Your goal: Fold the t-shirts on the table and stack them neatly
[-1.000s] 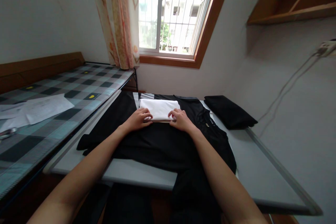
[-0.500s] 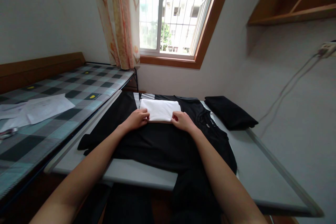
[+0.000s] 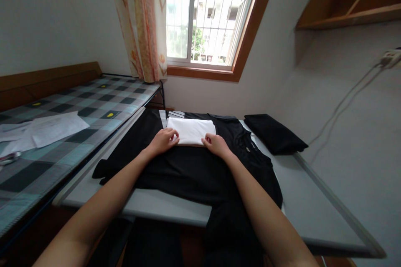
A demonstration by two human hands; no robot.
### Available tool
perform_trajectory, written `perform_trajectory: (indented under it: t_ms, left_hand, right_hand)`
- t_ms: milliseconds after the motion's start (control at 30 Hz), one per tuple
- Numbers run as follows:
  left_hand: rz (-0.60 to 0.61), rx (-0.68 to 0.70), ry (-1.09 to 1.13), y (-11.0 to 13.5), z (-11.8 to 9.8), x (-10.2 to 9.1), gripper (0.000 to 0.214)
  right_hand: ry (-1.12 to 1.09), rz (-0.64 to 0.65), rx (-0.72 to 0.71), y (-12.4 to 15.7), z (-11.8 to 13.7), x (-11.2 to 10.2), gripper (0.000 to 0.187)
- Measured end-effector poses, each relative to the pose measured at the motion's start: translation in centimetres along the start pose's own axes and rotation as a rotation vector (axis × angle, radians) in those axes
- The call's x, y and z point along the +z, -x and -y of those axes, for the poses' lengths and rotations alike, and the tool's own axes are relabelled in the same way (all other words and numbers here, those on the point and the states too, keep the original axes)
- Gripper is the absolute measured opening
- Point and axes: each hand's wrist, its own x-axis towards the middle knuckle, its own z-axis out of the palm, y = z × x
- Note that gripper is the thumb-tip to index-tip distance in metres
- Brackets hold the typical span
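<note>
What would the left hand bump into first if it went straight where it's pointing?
Probably the folded white cloth: the left hand is right at its near left corner, though whether they touch is hard to tell.

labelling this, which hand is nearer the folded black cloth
Right: the right hand is left of the folded black cloth, at the white cloth; the left hand is farther left.
</note>
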Motion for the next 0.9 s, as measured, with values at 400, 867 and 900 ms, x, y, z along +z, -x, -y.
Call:
perform_trajectory:
  t_ms: [400, 867, 900]
  left_hand:
    - [0.229, 0.04, -0.047, 0.2, -0.1, 1.1, 0.052]
    - [0.18, 0.045, -0.021, 0.2, -0.1, 1.0, 0.052]
    - [0.178, 0.046, -0.018, 0.2, -0.1, 1.0, 0.052]
  right_hand:
    - [-0.021, -0.034, 0.018, 0.0, 0.1, 0.3, 0.023]
    - [-0.001, -0.046, 0.039, 0.0, 0.2, 0.4, 0.023]
    - [-0.004, -0.049, 0.044, 0.0, 0.2, 0.4, 0.023]
